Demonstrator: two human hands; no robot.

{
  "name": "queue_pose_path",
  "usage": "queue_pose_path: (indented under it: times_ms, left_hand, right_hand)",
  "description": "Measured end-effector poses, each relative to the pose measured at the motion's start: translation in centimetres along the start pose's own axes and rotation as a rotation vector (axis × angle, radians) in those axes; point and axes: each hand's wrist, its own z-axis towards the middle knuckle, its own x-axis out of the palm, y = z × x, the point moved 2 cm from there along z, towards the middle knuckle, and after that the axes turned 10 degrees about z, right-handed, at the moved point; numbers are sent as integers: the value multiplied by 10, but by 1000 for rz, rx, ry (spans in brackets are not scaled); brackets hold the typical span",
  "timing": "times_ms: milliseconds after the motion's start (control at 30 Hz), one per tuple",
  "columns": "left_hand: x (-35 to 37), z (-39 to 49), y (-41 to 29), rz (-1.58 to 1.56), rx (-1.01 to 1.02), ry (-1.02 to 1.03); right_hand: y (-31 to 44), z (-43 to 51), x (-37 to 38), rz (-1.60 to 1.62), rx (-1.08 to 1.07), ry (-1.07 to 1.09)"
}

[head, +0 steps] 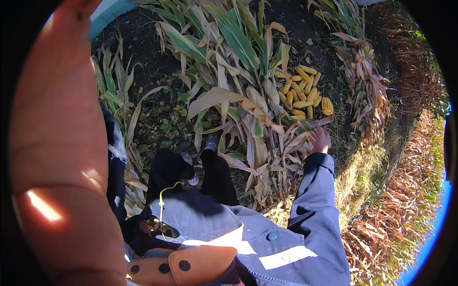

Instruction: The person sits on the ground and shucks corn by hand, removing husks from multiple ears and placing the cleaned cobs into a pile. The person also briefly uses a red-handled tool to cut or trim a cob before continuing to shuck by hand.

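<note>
My right hand (319, 140) reaches out at the end of a grey-blue jacket sleeve. It touches or hovers over dry corn leaves (295, 143) at the edge of a heap of cut corn stalks (247, 96); whether its fingers grip a leaf is unclear. Just beyond the hand lies a pile of husked yellow corn ears (302, 91) on the ground. A hand, apparently my left hand (64, 150), fills the left side of the view. So near the lens, only blurred skin and creases show, and its fingertips are out of sight.
More cut stalks lie at the left (114, 82) and in a bundle at the right (368, 82). Standing dry corn (390, 214) lines the right edge. My dark-trousered legs (218, 175) are beside the heap. A yellow cord (161, 203) hangs at my jacket.
</note>
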Motion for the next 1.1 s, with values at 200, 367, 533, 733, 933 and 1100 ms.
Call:
queue_pose_path:
  times_ms: [200, 367, 533, 733, 933, 1100]
  left_hand:
    - [-1, 40, 27, -101, 172, -275]
    - [79, -5, 114, -541, -129, -603]
    - [281, -96, 212, -951, -1000, -333]
    - [414, -211, 199, -1048, -1042, 496]
    - [528, -241, 172, -1002, -733, 851]
    - [601, -224, 189, -1058, -531, 882]
  right_hand:
    - [-139, -61, 20, -411, 241, 308]
    - [-281, -124, 38, -469, 412, 344]
    - [-375, -128, 69, -611, 267, 285]
    - [-437, -43, 129, -685, 236, 68]
    - [-496, 79, 174, -811, -8, -184]
    - [-547, 133, 175, -896, 65, -237]
